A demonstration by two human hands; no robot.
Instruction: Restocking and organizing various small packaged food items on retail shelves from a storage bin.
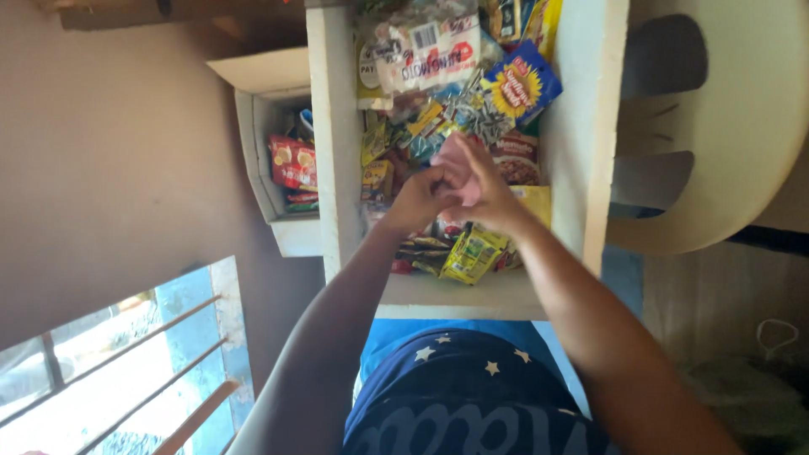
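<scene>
Low in the frame, a dark shirt with white stars [472, 396]. Above it at center, the left hand [419, 200] and right hand [482, 195] meet, fingers of both closed on 1 small pink packet [456, 168] over a white wooden tray [337, 152] of sachets. Further up, a blue sunflower packet [522, 84]; at upper right, a cream plastic chair [716, 126].

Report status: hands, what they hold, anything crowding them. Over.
Both hands together over the white bin. Left hand and right hand pinch a pink packet. Loose snack sachets piled right beneath. Over.
</scene>
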